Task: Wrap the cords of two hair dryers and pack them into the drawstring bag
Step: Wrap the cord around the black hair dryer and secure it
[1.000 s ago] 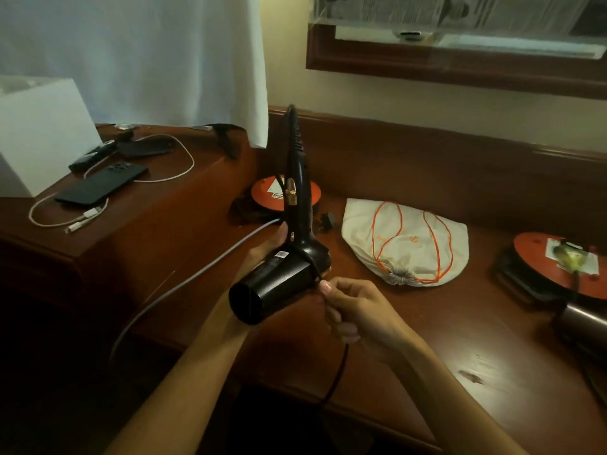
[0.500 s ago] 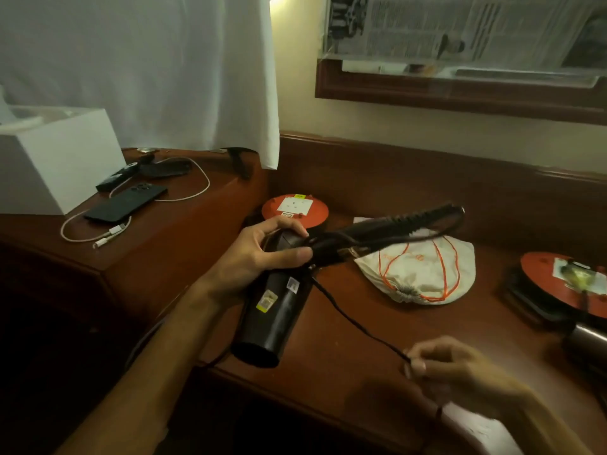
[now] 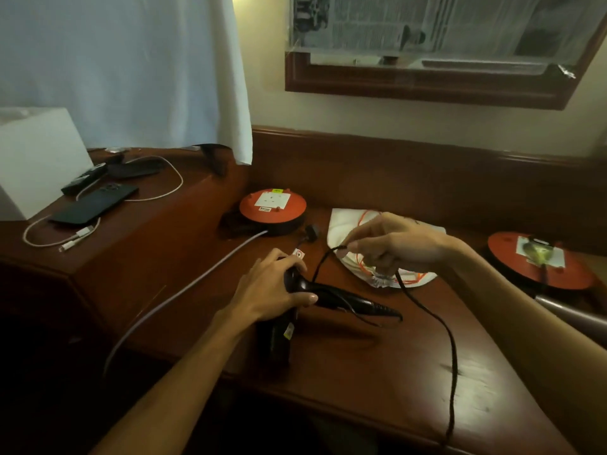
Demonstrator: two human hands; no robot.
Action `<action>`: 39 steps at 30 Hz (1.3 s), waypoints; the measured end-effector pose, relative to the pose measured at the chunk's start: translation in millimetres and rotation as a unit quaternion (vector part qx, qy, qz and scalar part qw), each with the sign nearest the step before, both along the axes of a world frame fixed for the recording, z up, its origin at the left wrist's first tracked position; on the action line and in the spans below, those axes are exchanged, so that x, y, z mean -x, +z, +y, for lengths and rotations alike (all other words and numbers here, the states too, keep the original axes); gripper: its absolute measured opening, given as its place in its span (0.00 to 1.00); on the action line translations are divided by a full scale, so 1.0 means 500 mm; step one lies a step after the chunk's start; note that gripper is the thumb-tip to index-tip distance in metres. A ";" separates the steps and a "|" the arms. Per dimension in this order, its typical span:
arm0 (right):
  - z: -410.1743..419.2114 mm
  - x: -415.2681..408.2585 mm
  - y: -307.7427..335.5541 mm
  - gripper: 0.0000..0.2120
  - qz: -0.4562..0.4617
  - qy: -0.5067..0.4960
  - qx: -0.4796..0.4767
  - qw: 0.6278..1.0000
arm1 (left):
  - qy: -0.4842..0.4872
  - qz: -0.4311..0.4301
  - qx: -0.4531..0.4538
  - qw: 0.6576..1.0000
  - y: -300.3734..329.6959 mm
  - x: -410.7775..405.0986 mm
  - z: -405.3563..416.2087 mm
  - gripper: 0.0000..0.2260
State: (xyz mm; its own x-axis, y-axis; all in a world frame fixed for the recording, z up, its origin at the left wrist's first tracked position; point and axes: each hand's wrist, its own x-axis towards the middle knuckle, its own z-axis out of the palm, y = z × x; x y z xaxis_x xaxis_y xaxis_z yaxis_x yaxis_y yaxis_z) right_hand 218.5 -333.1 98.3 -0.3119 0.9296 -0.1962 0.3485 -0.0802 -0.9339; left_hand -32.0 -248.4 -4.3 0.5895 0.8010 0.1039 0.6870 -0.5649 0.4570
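Note:
A black hair dryer (image 3: 341,298) lies near the desk's front edge, handle pointing right, barrel toward me. My left hand (image 3: 272,290) grips it where barrel meets handle. Its black cord (image 3: 440,323) loops up from the handle to my right hand (image 3: 397,244), which pinches it above the white drawstring bag (image 3: 341,221) with orange strings, then drops over the desk's front edge. The bag lies flat behind my right hand, partly hidden. At the right edge, a metallic barrel (image 3: 571,313) of a second hair dryer shows.
Two orange cable reels sit on the wooden desk (image 3: 377,362): one (image 3: 272,208) behind the dryer with a grey cable (image 3: 184,290) running off the front, one (image 3: 538,261) at the right. A raised shelf at left holds a phone (image 3: 95,203), a white cable and a white box (image 3: 36,159).
The dryer came down onto the desk with its handle turned right. My right hand rose from low near the front edge to above the bag, drawing the cord up in a loop.

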 end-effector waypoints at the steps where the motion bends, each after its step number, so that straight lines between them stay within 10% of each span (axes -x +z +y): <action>1: -0.010 0.010 0.004 0.10 -0.010 0.028 0.009 1.000 | 0.010 0.001 -0.004 1.000 -0.005 0.001 0.008 0.27; 14: -0.096 0.155 -0.236 0.16 -0.297 0.087 -0.163 0.937 | 0.068 -0.210 0.066 0.973 -0.074 0.008 0.036 0.12; 25: 0.024 0.080 -0.267 0.14 -0.341 0.032 -0.059 0.938 | -0.008 -0.351 0.138 0.926 -0.093 0.065 0.039 0.13; 39: 0.171 0.113 -0.055 0.14 -0.379 0.089 -0.047 0.920 | -0.051 -0.179 0.098 0.977 -0.078 0.056 0.038 0.15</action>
